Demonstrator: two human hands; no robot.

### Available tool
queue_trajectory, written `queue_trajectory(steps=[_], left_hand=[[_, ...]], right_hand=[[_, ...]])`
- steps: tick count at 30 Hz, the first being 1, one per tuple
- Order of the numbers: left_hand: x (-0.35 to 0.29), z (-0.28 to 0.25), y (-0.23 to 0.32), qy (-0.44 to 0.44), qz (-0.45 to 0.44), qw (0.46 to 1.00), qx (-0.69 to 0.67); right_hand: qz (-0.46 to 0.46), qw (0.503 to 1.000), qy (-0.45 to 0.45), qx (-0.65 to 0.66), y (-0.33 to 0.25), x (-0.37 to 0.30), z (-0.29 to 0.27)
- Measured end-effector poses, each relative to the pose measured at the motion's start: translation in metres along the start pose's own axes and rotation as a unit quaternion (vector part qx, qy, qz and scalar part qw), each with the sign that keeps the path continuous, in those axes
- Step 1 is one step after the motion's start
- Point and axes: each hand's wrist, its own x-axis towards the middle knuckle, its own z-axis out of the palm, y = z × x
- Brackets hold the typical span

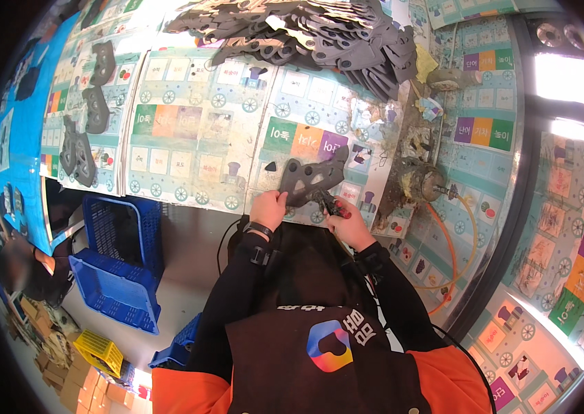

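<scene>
While the head view looks straight down on the bench, the dark grey plate with cut-out holes lies at the near edge of the card-covered worktop, just beyond both hands. Left hand: thumb and fingers closed in a pinch on the plate's lower left corner. Right hand: fingers wrapped round a red-handled hand tool (plier-like, by its outline), its dark head angled up and leftward to the plate's lower edge. Key relation: the plate's long axis slants from the left-hand pinch up and away to the right, so most of its body lies forward and right of that grip, while the tool meets the outline from below, right of the pinch. Left hand is nearer, being in contact; right hand reaches the plate only through the tool. Whether the tool's jaws are parted, or bite the edge, cannot be told; its head merges with the dark plate. A small dark scrap lies just left of the plate.
</scene>
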Motion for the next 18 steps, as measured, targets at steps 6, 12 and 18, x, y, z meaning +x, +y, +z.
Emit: queue_trajectory(steps=[6,12,18], left_hand=[[-0.001,-0.001,0.002,-0.002,-0.001,1.0,-0.01],[0.001,0.003,-0.005,-0.008,-0.005,0.999,-0.03],[0.003,0.006,-0.01,-0.009,0.002,0.999,-0.041]], right_hand=[[-0.008,1.0,0.012,0.002,0.007,0.002,-0.01],[0.028,0.999,0.039,0.008,-0.004,-0.003,-0.016],[0.035,0.996,0.075,0.025,-0.013,-0.007,-0.021]])
